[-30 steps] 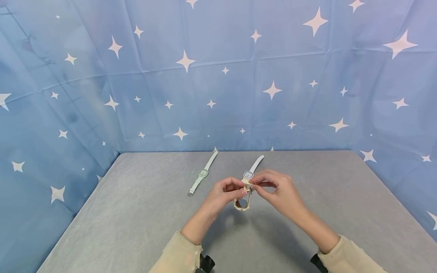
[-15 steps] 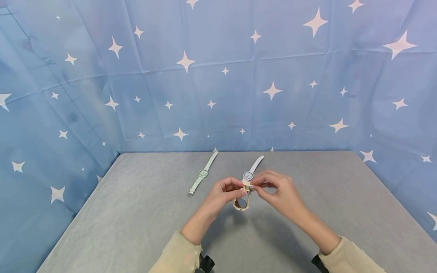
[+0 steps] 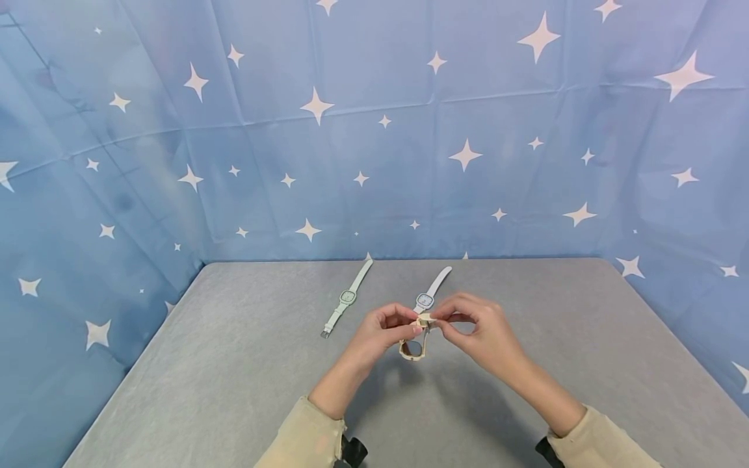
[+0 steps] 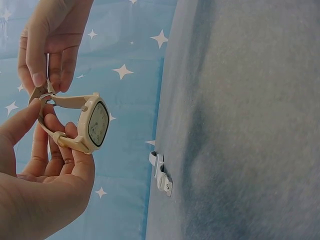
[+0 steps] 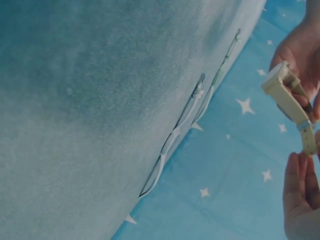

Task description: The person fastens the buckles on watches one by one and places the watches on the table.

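Observation:
A cream wristwatch (image 3: 413,352) hangs above the table with its strap bent into a loop. In the head view my left hand (image 3: 380,335) grips the strap near the buckle between thumb and fingers. From the other side my right hand (image 3: 482,328) pinches the free end of the strap. The left wrist view shows the square watch face (image 4: 98,124) turned sideways and the strap passing through at the buckle (image 4: 46,96); fingertips partly hide it. In the right wrist view the holed strap end (image 5: 308,140) reaches the right hand's fingers.
On the grey table (image 3: 234,377) behind the hands lie two outstretched watches, a pale green one (image 3: 348,297) to the left and a white one (image 3: 425,300), partly hidden by the hands. A blue star-patterned curtain (image 3: 374,149) borders the table's back and sides.
The strap end between the two hands has tipped lower and lies flatter. The hanging watch case has shifted slightly left. Both hands stay almost in place, and the table watches lie still.

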The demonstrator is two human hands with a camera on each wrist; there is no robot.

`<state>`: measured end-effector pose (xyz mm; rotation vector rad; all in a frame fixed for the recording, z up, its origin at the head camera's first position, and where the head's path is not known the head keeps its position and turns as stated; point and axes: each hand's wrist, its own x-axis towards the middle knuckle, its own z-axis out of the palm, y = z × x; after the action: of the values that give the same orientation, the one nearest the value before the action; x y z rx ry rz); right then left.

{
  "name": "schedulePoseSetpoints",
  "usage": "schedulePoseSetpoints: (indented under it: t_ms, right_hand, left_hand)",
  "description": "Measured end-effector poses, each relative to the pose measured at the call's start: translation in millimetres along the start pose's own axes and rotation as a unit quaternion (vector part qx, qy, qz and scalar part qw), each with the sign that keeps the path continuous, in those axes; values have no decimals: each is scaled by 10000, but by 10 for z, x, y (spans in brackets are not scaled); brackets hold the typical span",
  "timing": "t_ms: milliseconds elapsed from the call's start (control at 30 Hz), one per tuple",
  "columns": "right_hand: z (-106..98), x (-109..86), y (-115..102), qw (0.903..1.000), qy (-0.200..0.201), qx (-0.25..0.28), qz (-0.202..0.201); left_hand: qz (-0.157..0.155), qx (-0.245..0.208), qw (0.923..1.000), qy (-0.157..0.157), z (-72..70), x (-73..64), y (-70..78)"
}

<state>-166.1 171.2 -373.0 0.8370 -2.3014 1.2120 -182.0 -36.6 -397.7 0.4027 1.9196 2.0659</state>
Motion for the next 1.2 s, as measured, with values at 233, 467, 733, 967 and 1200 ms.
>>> schedulePoseSetpoints:
  t_ms: [233,467,733,967,1200]
  right_hand:
    - [-6,0,-7,10000,-21,-59,-38]
    - [-11,-6,-8,10000,-66,-50,-8]
    - [-10,-12,-1,9999,-50,-97,-81]
    - [-14,-22,-3,9998,-73,-166,-86]
    - [-13,-33,2,9995,-118,-289,-61]
  left_hand:
    - [16,13,10000,-27,-6,-3,2]
    - [23,32,10000,-43,-13,-4,6]
    - [28,-8,10000,-58,-17,-2,-4]
    - [32,-8,10000,-44,-17,-3,-4]
    - [-3,33,10000,-5,-13,-6,3]
